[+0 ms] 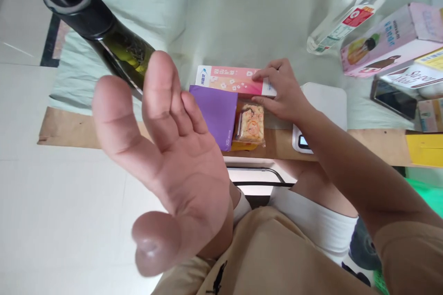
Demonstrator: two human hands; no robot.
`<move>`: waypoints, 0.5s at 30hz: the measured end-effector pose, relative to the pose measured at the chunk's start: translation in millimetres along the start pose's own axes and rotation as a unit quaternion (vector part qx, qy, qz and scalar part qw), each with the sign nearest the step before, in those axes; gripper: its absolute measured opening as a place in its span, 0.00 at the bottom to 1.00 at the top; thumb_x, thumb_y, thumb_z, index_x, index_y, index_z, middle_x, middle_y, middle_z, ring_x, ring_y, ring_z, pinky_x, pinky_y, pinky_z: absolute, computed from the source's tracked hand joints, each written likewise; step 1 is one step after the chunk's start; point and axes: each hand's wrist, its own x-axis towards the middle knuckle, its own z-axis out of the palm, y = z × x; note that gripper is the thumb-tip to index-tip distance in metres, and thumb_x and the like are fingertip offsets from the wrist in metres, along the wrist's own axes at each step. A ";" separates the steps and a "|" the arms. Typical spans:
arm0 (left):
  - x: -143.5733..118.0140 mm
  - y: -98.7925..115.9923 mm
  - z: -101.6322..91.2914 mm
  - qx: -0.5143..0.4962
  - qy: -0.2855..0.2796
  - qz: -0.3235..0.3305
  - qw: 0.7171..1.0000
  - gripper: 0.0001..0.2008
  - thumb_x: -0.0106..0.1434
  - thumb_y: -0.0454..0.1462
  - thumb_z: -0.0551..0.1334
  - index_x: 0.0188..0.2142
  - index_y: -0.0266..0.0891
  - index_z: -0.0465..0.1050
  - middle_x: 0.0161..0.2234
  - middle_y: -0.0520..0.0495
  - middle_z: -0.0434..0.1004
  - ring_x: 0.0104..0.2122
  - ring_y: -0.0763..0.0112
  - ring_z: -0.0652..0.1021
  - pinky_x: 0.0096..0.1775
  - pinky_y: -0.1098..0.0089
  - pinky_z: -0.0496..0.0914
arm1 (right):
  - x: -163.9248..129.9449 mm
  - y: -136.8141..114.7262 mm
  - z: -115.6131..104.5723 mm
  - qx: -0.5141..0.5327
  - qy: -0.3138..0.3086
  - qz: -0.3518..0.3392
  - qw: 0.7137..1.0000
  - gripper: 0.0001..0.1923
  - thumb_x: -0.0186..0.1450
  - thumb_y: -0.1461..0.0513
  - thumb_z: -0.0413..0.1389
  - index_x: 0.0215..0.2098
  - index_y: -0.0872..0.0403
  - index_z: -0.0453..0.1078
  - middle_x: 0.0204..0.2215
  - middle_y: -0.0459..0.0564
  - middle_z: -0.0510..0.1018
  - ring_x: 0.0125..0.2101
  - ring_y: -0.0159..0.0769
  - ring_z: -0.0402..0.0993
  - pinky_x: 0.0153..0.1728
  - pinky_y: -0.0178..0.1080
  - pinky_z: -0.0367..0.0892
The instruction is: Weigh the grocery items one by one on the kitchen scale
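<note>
Your right hand [282,94] rested on the near right end of the pink carton [233,80], forefinger and thumb pinching that end, so its grip was closed on the carton. The carton lay flat on the tabletop [242,18], its long axis running left to right across your view, just behind the purple box [216,115] and the wrapped snack packet [251,123], which lay side by side at the tabletop's near edge. Your left hand [166,166] was raised close to the camera, palm toward you, fingers spread, holding nothing; a dark green bottle [104,27] slanted behind it, and I cannot tell whether they touched. The right hand was by far the nearer to the carton.
</note>
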 end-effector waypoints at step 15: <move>-26.4 22.2 60.4 -0.042 -0.049 0.026 0.998 0.54 0.69 0.72 0.21 0.59 0.64 0.81 0.74 0.77 0.68 0.80 0.51 0.64 0.80 0.37 0.59 | -180.9 -5.9 -93.7 -0.052 0.254 0.178 0.949 0.20 0.59 0.59 0.57 0.49 0.48 0.78 0.55 0.57 0.81 0.59 0.48 0.80 0.65 0.57 0.78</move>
